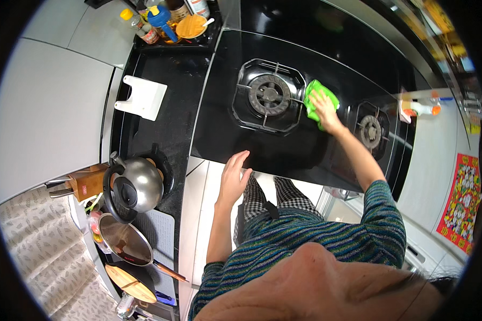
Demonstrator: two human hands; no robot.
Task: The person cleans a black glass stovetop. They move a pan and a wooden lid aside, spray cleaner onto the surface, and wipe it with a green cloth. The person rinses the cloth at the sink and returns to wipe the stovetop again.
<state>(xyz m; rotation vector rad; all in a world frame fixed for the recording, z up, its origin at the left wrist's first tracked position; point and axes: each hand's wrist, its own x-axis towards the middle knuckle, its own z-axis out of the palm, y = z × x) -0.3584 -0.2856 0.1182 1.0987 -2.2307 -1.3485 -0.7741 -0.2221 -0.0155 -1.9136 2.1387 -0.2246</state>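
Note:
My right hand (pixel 324 107) presses a bright green cloth (pixel 314 87) onto the black glass cooktop (pixel 221 128). The cloth lies just right of the pan support (pixel 241 66) around the left burner (pixel 270 94); part of it is hidden under my palm. Over the cooktop's front edge hovers my left hand (pixel 233 176), holding nothing, its thumb apart from the fingers. Whether its fingertips touch the glass, I cannot tell. The right burner (pixel 370 130) sits beyond my right forearm.
On the left counter are a white plastic stand (pixel 142 98), a steel kettle (pixel 144 184), a knife block (pixel 89 182) and a frying pan (pixel 126 240). Bottles (pixel 144 31) crowd the back left corner. A spray bottle (pixel 421 108) is at the right, by the wall.

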